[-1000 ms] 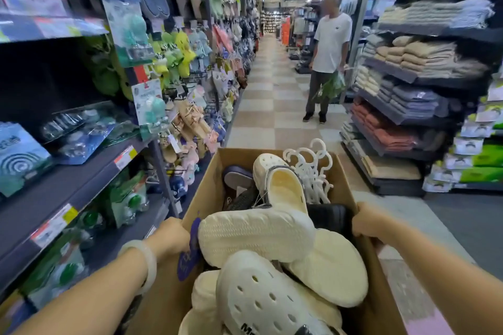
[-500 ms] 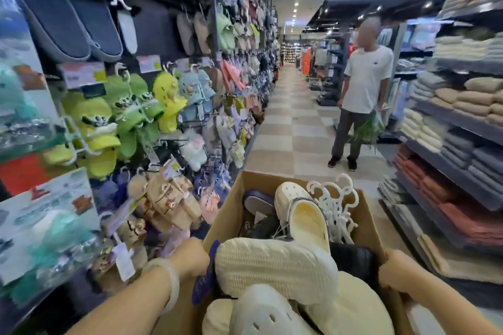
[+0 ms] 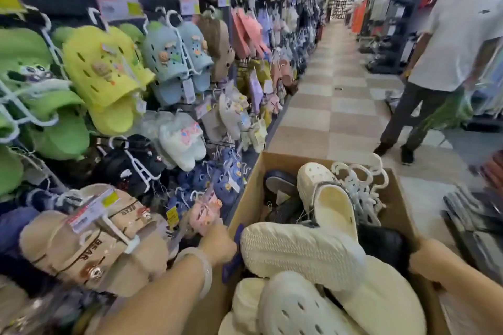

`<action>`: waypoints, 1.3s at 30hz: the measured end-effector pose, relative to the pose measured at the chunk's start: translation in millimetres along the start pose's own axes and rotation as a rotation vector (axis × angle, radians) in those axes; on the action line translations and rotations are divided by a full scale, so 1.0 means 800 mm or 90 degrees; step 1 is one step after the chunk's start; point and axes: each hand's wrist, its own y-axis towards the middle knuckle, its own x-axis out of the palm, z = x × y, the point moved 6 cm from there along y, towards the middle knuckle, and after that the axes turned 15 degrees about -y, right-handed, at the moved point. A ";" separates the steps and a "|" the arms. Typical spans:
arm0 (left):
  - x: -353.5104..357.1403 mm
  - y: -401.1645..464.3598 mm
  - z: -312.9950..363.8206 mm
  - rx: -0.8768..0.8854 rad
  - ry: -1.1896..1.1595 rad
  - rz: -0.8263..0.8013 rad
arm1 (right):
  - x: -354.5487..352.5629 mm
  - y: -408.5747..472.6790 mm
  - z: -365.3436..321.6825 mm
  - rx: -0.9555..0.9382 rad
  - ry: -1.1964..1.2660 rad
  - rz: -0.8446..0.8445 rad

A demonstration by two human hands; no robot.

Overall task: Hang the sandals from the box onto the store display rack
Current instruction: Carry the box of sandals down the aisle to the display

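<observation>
I carry a brown cardboard box (image 3: 251,196) in front of me. My left hand (image 3: 217,243) grips its left wall and my right hand (image 3: 427,254) grips its right wall. Cream clog sandals (image 3: 299,253) fill the box, with dark sandals (image 3: 280,185) and a bunch of white plastic hangers (image 3: 362,185) at its far end. The display rack (image 3: 163,76) stands close on my left, hung with yellow sandals (image 3: 106,76), blue, green and beige pairs on white hangers.
A person in a white T-shirt (image 3: 457,43) stands ahead on the right of the checkered aisle floor (image 3: 343,106), holding a green bag. Shelves with folded goods (image 3: 476,215) line the right side.
I have walked forward with the box. The sandal rack has come alongside on my left, and the person ahead is much nearer. Both hands keep their hold on the box.
</observation>
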 end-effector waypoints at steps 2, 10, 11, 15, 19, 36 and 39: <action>0.013 0.056 -0.004 0.014 -0.007 -0.011 | 0.004 0.045 -0.023 -0.021 -0.021 0.015; 0.081 0.287 -0.031 -0.056 0.061 -0.035 | 0.098 0.289 -0.103 0.018 -0.019 -0.095; 0.087 0.313 -0.034 -0.063 0.060 -0.038 | 0.114 0.319 -0.113 0.032 -0.010 -0.102; 0.111 0.416 -0.056 -0.114 -0.002 -0.031 | 0.175 0.428 -0.156 0.054 -0.013 -0.120; 0.151 0.504 -0.103 -0.166 -0.039 -0.034 | 0.252 0.524 -0.199 0.025 -0.031 -0.140; 0.314 0.803 -0.347 -0.287 0.072 0.090 | 0.612 0.786 -0.304 0.005 -0.006 -0.213; 0.335 0.817 -0.369 -0.293 0.110 0.124 | 0.662 0.788 -0.306 0.037 0.010 -0.262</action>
